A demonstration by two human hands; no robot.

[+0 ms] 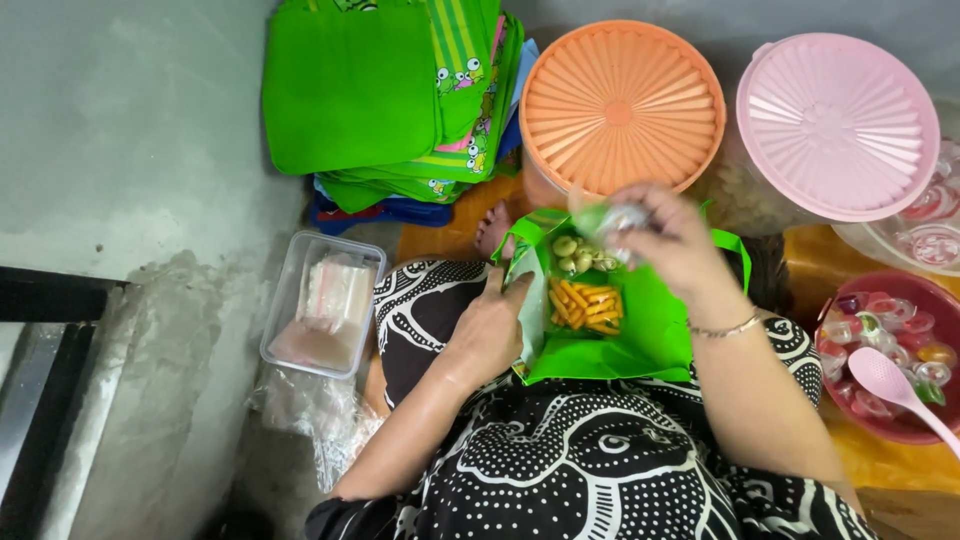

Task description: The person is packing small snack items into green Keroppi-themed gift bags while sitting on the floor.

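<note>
Sitting on the floor, the person had an open green bag (640,335) resting on the lap at the centre of the frame, mouth upward, so both hands could work over it. Left hand (490,335) lay against the bag's left edge, fingers curled on the fabric, apparently pinning that side back to keep the opening wide. Right hand (675,235) hovered just above the bag's upper rim, fingers pinched closed around a small clear-wrapped packet (612,218); contents of the wrapper too blurred to identify.

Inside the bag: orange stick snacks (590,305) toward the middle, round greenish sweets (575,255) above them, nearer the rim.

Supplies sat within arm's reach. Red bowl (905,425) of small jelly cups at right edge, pink spoon (895,385) lying in it. Orange lidded tub (620,105) and pink lidded tub (838,125) across the top. Stack of flat green bags (380,90) at upper left-centre, close enough to draw from. Clear rectangular container (325,315) left of the knee.
</note>
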